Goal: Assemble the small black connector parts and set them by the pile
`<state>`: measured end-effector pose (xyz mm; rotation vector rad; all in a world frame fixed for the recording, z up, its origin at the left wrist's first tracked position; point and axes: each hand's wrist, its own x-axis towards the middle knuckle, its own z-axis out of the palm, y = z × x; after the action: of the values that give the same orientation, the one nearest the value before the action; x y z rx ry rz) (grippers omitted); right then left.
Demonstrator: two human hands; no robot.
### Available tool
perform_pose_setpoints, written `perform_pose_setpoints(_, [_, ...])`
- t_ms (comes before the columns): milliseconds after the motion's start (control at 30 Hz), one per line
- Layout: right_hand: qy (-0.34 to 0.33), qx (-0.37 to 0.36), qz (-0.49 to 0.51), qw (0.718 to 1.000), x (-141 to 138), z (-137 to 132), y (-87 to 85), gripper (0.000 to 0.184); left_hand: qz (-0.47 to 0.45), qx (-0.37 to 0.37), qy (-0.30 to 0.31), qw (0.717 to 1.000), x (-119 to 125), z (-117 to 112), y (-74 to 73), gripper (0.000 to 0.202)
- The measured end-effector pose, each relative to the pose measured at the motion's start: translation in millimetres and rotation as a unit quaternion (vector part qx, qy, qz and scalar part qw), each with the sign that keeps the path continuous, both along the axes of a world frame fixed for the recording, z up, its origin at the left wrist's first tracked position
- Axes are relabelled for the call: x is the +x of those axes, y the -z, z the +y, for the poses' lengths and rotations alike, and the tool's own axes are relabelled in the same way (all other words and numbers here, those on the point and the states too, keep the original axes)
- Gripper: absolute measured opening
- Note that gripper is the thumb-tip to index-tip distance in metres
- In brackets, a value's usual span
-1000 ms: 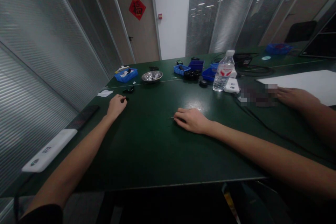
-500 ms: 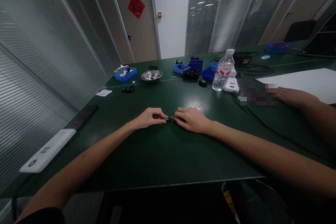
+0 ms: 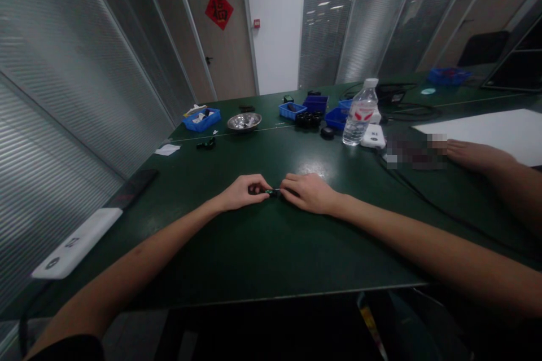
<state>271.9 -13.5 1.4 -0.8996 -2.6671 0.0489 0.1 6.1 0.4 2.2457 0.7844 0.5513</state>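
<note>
My left hand (image 3: 245, 191) pinches a small dark green-black piece (image 3: 271, 193) between thumb and fingertips, low over the green table (image 3: 237, 254). Opposite it, my right hand (image 3: 308, 192) is closed, its fingertips on a thin light-coloured bit (image 3: 278, 189) that meets the piece's right end. What that thin bit is cannot be made out. The fingertips of both hands are only a small gap apart. Both wrists stay close to the tabletop.
A metal bowl (image 3: 244, 122) with small parts, a blue basket (image 3: 202, 119), dark parts (image 3: 206, 144) and a water bottle (image 3: 361, 113) stand beyond my hands. At right, another person's hand (image 3: 474, 155) rests near a white board (image 3: 499, 130). A white device (image 3: 78, 242) lies left.
My left hand has tilted very slightly around the small piece, and a bit more of the dark piece shows. The right hand keeps its place.
</note>
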Motion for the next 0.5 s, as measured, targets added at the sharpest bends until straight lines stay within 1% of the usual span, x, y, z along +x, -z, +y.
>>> perform_pose_setpoints(333, [0.004,0.002,-0.016,1.000,0.5,0.3,0.0,0.031,-0.001,0.013,-0.015,1.000,0.0,-0.7,-1.3,0.024])
perform_pose_setpoints(500, [0.003,-0.005,-0.020,1.000,0.4,-0.9,-2.0,0.031,0.000,0.016,-0.011,1.000,0.0,-1.4,-2.5,0.025])
